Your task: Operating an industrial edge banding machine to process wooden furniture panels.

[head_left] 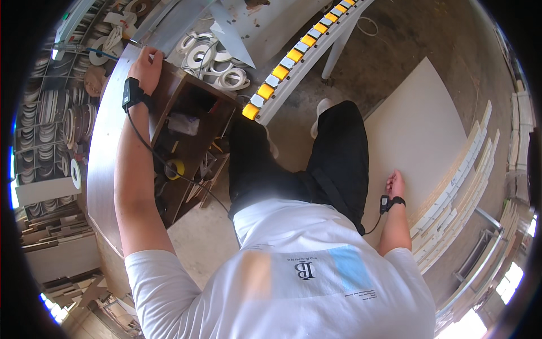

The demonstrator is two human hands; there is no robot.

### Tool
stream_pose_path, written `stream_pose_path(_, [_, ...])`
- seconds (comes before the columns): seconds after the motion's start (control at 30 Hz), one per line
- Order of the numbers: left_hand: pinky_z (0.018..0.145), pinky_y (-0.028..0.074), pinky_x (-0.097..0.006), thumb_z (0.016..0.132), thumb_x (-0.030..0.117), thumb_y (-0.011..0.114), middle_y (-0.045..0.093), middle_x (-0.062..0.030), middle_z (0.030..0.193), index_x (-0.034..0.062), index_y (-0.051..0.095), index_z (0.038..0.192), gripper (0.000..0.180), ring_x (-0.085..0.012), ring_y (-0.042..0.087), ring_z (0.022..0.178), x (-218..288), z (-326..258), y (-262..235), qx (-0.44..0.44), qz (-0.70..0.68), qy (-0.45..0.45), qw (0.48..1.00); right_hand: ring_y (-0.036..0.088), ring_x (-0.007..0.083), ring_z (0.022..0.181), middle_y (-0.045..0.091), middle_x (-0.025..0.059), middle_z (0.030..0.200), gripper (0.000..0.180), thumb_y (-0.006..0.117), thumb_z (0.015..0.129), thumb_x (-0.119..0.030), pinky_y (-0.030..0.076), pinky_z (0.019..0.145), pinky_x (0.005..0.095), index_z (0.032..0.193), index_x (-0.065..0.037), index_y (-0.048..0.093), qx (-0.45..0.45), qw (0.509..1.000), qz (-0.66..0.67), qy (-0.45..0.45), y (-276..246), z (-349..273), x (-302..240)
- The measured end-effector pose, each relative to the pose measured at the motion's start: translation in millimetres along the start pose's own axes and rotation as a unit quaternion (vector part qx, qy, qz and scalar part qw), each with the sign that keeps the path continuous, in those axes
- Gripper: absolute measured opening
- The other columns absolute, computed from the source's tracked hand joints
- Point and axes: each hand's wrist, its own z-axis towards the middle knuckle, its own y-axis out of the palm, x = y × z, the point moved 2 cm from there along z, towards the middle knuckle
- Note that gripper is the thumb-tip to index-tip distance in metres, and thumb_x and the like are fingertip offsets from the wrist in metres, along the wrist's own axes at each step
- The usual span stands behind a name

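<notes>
Left hand point(148, 66) gripped the dark table point(101, 152) edge at upper left — right hand point(394, 184) pressed open on a pale board point(418, 124); bracing both kept balance steady.

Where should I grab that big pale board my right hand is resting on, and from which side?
Take the large pale board by its near edge, where the right hand touches it, coming from the side of the stacked panels. It looks thin, wide and flat, so probably only its edges offer a hold; the left hand is on the brown curved worktop.
</notes>
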Motion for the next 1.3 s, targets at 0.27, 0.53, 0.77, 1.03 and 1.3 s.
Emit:
stream_pose_path(0.27, [0.085, 0.056, -0.047, 0.102, 0.046, 0.059, 0.074, -0.0181, 0.098, 0.0150, 0.070, 0.119, 0.037, -0.0398, 0.072, 0.096, 2, 1, -1, -0.011, -0.005, -0.010, 1.000, 0.050, 0.0117, 0.049, 0.058, -0.0004, 0.063, 0.025, 0.064, 0.095, -0.035, 0.040, 0.047, 0.0296, 0.081, -0.014, 0.063, 0.020, 0.998, -0.054, -0.016, 1, -2, 0])
stream_pose_path(0.53, [0.086, 0.056, -0.048, 0.102, 0.045, 0.059, 0.075, -0.0192, 0.100, 0.0142, 0.070, 0.117, 0.036, -0.0405, 0.072, 0.098, 2, 1, 0, -0.012, -0.004, -0.003, 1.000, 0.046, 0.0145, 0.045, 0.052, 0.0009, 0.060, 0.037, 0.066, 0.098, -0.039, 0.038, 0.044, 0.0316, 0.074, -0.016, 0.051, 0.058, 0.997, -0.034, -0.028, 4, -5, 2])
stream_pose_path(0.77, [0.084, 0.056, -0.044, 0.103, 0.044, 0.061, 0.074, -0.0172, 0.096, 0.0135, 0.070, 0.120, 0.036, -0.0369, 0.072, 0.093, -3, 3, 2, -0.009, -0.006, 0.007, 1.000, 0.037, 0.0131, 0.040, 0.041, -0.0022, 0.054, 0.038, 0.066, 0.100, -0.039, 0.028, 0.038, 0.0307, 0.074, -0.017, 0.049, 0.026, 0.999, 0.014, -0.046, -1, 3, 7])
stream_pose_path(1.03, [0.085, 0.056, -0.048, 0.101, 0.045, 0.059, 0.075, -0.0190, 0.098, 0.0150, 0.071, 0.118, 0.036, -0.0410, 0.072, 0.096, -3, 2, 2, -0.008, -0.003, 0.000, 1.000, 0.037, 0.0121, 0.040, 0.043, -0.0032, 0.054, 0.042, 0.063, 0.101, -0.044, 0.026, 0.038, 0.0290, 0.069, -0.020, 0.047, 0.021, 0.998, -0.047, -0.023, -1, -1, 1])
stream_pose_path(1.3, [0.084, 0.056, -0.044, 0.103, 0.046, 0.060, 0.074, -0.0170, 0.097, 0.0139, 0.069, 0.120, 0.038, -0.0369, 0.072, 0.093, -1, 4, 1, -0.011, 0.003, -0.001, 1.000, 0.034, 0.0104, 0.039, 0.041, -0.0044, 0.053, 0.045, 0.062, 0.100, -0.045, 0.023, 0.038, 0.0279, 0.067, -0.021, 0.043, 0.014, 0.997, -0.003, -0.074, 0, 3, 7])
